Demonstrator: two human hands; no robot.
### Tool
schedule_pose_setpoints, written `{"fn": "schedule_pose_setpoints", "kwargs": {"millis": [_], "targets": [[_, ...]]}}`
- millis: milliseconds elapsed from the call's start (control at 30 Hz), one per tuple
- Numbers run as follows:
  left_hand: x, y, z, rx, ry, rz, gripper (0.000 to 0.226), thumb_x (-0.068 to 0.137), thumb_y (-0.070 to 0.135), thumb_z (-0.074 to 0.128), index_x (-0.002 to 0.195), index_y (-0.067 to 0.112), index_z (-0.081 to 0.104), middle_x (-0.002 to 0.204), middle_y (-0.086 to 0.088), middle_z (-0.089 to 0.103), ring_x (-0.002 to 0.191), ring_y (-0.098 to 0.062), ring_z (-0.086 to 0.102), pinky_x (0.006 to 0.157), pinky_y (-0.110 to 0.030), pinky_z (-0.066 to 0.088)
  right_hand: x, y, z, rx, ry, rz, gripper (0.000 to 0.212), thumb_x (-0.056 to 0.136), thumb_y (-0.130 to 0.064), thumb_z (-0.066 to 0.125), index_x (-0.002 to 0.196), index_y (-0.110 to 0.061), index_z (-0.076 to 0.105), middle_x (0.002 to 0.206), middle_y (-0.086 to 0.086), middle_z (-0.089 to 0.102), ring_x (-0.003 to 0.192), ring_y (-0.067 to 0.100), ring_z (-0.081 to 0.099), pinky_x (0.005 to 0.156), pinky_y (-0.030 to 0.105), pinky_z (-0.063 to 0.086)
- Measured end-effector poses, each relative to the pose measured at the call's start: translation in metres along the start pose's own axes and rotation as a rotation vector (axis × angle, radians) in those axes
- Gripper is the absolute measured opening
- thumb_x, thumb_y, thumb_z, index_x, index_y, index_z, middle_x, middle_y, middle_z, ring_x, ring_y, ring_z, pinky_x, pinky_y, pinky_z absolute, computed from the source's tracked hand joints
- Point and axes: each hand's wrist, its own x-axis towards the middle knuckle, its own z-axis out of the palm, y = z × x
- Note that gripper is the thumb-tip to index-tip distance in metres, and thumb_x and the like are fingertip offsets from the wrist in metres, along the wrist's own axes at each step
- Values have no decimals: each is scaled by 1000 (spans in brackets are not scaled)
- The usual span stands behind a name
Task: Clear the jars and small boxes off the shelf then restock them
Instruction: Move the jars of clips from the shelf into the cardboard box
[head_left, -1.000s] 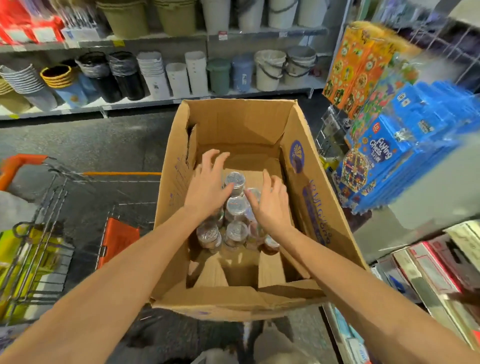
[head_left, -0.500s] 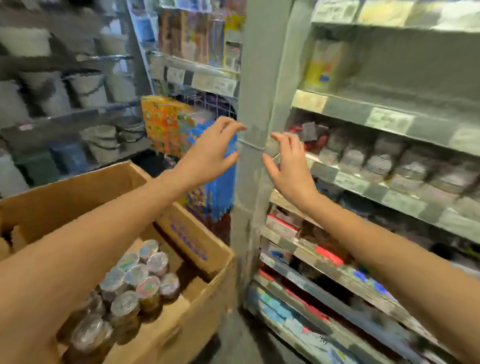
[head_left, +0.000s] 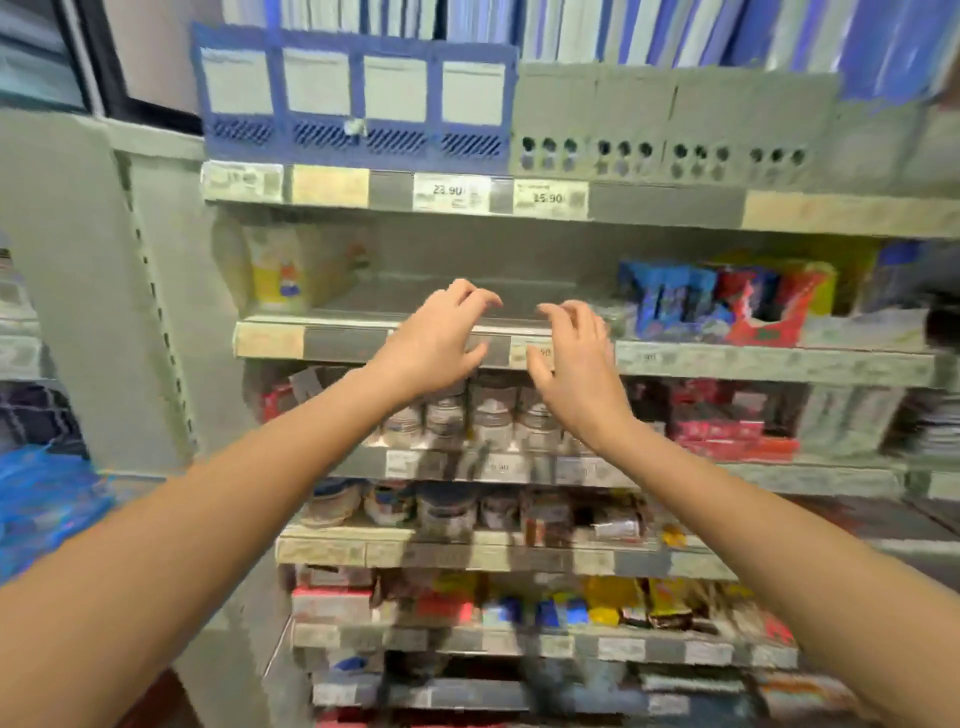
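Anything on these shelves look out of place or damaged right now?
Only a bare stretch on the grey metal shelf between the yellow packet and the blue and red cartons; lidded jars below stand upright. Blur hides finer damage.

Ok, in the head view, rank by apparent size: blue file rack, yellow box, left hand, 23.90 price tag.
1. blue file rack
2. yellow box and left hand look alike; the hand is nearer the camera, so unranked
3. 23.90 price tag

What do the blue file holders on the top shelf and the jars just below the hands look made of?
Blue file holders: probably moulded plastic, matte; slotted vents along the base. Jars: too blurred; pale labelled bodies, glass or plastic unclear.
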Motion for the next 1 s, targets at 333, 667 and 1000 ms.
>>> {"fn": "schedule_pose_setpoints", "kwargs": {"millis": [333,667,1000], "targets": [[119,11,61,-139,-91,11,47,91,27,57,136,20,45,128,-10,51,119,-27,49,97,-36,41,45,83,-18,-269,-23,116,48,98,-39,43,142,-21,36,146,11,31,127,31,41,113,46,21],[187,-3,106,-135,-613,-41,70,85,63,52,141,22,44,143,0,47,130,-18,44,110,-33,31,78,108,-2,-346,-166,89,48,97,-51,35,134,-22,43,131,11,49,126,31,38,112,53,16],[191,-18,124,-284,-412,133,49,88,38,63,132,25,44,126,-3,52,111,-19,53,100,-38,43,83,114,12,-261,-241,158,47,99,-45,28,136,-18,36,136,18,42,135,31,21,114,53,6]]}}
